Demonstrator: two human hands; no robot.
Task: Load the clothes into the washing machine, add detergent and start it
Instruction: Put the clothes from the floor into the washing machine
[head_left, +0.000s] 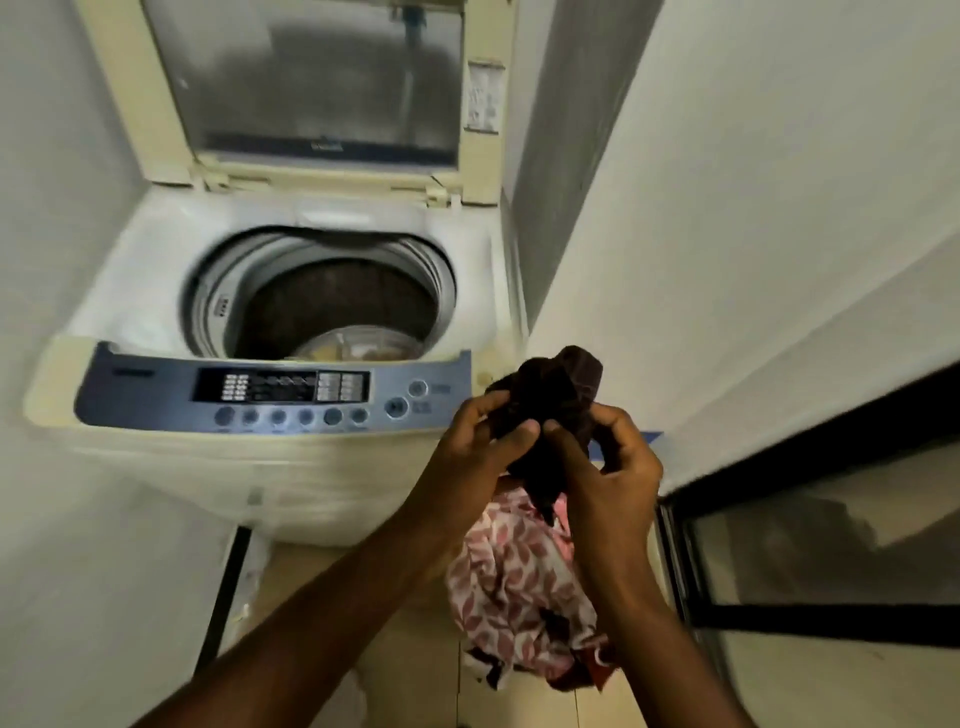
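Note:
A cream top-loading washing machine (156, 249) stands ahead with its lid (322, 88) raised. Its drum (332, 306) holds some pale cloth at the bottom. The blue control panel (280, 389) faces me. My left hand (483, 441) and my right hand (608, 462) both grip a bunched dark brown garment (550, 400), held to the right of the panel, in front of the machine. Below my hands, a heap of pink-and-white patterned clothes (519, 587) lies on the floor.
A white wall (753, 182) runs close on the right, another on the left. A dark-framed glass door (831, 535) is at the lower right. The tiled floor (405, 675) in front of the machine is narrow.

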